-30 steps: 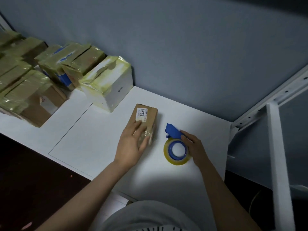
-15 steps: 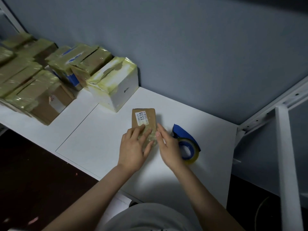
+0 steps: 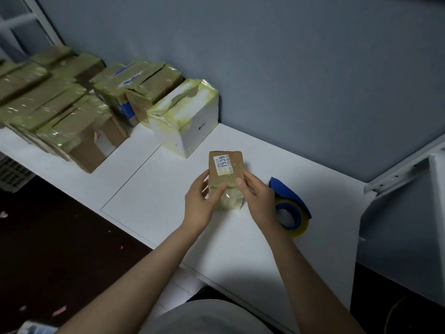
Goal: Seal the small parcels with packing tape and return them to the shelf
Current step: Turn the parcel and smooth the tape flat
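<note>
A small brown parcel [image 3: 226,172] with a white label reading 1539 lies on the white shelf board [image 3: 156,189], its near end wrapped in clear tape. My left hand [image 3: 201,206] grips the parcel's left side, thumb across the taped end. On the right side, my right hand [image 3: 258,197] holds the parcel, thumb on its top. A roll of yellowish packing tape in a blue dispenser [image 3: 290,208] lies on the board just right of my right hand, untouched.
A white taped box [image 3: 185,121] stands behind the parcel near the grey wall. Several taped cardboard parcels [image 3: 60,109] are stacked along the left. A white metal shelf post [image 3: 433,201] rises at the right. Dark floor lies below the board's front edge.
My right hand left the tape dispenser and came to the parcel's right side. Both hands now hold the parcel, which has turned slightly.
</note>
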